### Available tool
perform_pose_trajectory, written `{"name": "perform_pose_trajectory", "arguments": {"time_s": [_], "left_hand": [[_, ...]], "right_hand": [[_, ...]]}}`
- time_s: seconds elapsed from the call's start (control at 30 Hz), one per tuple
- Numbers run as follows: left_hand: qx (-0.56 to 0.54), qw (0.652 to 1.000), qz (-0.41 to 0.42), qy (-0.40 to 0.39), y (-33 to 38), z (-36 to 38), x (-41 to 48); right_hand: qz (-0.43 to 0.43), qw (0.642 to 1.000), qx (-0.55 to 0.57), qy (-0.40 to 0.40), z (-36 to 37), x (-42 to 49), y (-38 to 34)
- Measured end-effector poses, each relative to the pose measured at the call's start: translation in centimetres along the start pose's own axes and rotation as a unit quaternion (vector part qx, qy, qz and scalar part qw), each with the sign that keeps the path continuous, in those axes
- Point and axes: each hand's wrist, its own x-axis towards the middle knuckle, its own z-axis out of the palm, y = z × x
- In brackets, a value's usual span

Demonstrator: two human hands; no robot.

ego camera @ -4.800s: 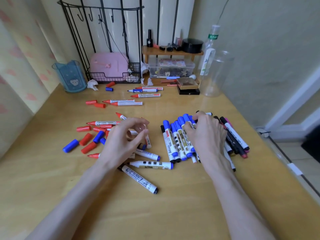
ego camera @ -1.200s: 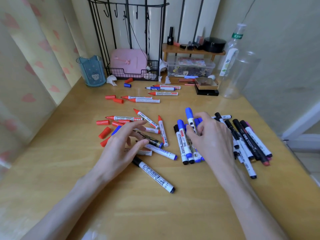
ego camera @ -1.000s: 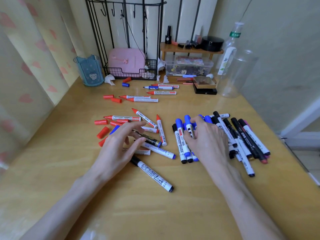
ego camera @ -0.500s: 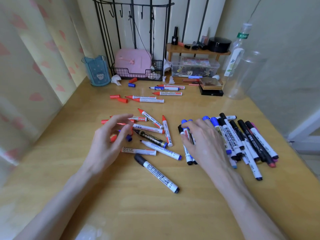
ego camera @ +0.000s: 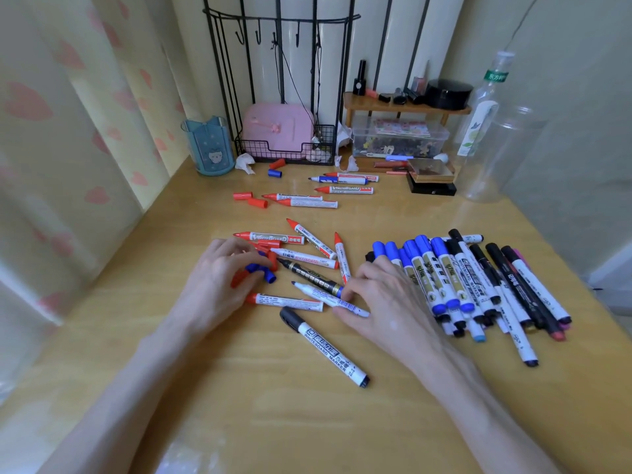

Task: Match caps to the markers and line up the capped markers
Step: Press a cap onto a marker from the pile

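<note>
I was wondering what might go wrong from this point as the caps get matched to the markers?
1. Wrong cap: the left hand holds a blue cap amid loose red caps, so colours could get mixed up.
2. Ink: the black-and-gold marker lies uncapped, its bare tip beside that hand. It could mark skin or the table.
3. The right hand sits against the capped markers, so a nudge might disturb the row.

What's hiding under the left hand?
Blue caps and a red cap peek out beneath the curled fingers of the left hand. Whatever lies under the palm is covered, so more caps there cannot be told. Beside it, the right hand pinches an uncapped marker.
</note>
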Motion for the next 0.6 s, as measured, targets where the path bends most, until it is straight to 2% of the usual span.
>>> {"name": "perform_pose_trajectory", "arguments": {"time_s": [0.27, 0.33, 0.47, 0.6], "left_hand": [[0.031, 0.999, 0.022, 0.003, 0.0, 0.2, 0.3], [-0.005, 1.000, 0.019, 0.009, 0.2, -0.1, 0.4], [-0.114, 0.992, -0.039, 0.026, 1.8, -0.9, 0.5], [-0.144, 0.989, -0.029, 0.015, 2.3, -0.9, 0.4]], "right_hand": [[-0.004, 0.998, 0.028, 0.050, -0.7, 0.2, 0.3], [-0.008, 0.998, 0.019, 0.059, -0.8, 0.2, 0.2], [-0.010, 0.996, 0.021, 0.082, -0.8, 0.3, 0.2], [-0.006, 0.996, 0.038, 0.083, -0.7, 0.4, 0.3]]}}
